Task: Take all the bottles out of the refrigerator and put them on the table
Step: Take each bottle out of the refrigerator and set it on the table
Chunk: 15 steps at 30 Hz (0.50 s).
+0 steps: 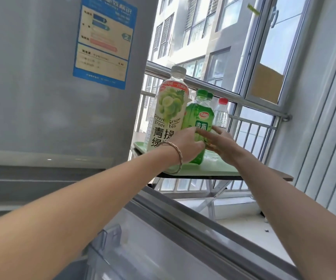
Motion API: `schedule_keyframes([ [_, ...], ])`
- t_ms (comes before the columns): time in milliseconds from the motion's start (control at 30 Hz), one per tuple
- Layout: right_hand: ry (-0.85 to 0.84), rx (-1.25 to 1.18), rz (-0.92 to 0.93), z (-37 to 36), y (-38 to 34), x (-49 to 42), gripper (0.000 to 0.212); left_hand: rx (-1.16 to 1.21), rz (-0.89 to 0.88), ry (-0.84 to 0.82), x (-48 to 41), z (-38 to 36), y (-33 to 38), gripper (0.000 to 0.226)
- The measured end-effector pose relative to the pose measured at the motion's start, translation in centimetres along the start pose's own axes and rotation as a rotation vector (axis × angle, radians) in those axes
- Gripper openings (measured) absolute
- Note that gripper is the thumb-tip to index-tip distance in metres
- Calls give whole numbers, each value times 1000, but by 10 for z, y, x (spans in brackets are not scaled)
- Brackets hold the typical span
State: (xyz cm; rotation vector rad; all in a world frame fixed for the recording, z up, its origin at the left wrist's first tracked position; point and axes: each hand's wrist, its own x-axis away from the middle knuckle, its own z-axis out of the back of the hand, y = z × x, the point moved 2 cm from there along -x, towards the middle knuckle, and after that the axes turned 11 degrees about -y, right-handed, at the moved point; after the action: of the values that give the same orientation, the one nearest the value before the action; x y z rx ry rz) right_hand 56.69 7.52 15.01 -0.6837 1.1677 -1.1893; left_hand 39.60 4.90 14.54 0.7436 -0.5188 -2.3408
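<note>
A small green bottle (200, 116) with a green cap stands on the light green table (215, 168). My left hand (187, 146), bracelet on its wrist, wraps around the bottle's lower half. My right hand (221, 142) is on the bottle's right side, its fingers spread and the fingertips touching the label. A tall green grape tea bottle (169, 110) with a clear cap stands just to the left, against my left hand. Behind, a second green cap (210, 95) peeks out. A clear bottle with a red cap (221, 114) stands at the back right.
The grey refrigerator (42, 77) with a blue label fills the left. Its open lower door (173, 235) with a clear shelf lies below my arms. A metal railing (254, 122) and a window stand behind the table. A white wall rises at the right.
</note>
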Motion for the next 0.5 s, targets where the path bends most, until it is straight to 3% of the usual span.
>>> schedule_keyframes([
  [67, 170, 33, 28, -4, -7, 11, 82, 28, -9, 15, 15, 7, -3, 48],
  [133, 392, 129, 134, -8, -14, 17, 42, 20, -3, 28, 25, 17, -6, 42],
  [200, 457, 298, 261, -31, -33, 33, 15, 1, 35, 45, 45, 33, -11, 35],
  [267, 324, 452, 327, -66, -48, 46, 3, -61, 96, 72, 67, 50, -18, 32],
  [367, 92, 578, 344, -127, -64, 61, 7, -156, 197, 106, 100, 74, -33, 33],
  [500, -287, 585, 175, -220, -68, 80, 20, -282, 333, 20, 157, 96, -59, 16],
])
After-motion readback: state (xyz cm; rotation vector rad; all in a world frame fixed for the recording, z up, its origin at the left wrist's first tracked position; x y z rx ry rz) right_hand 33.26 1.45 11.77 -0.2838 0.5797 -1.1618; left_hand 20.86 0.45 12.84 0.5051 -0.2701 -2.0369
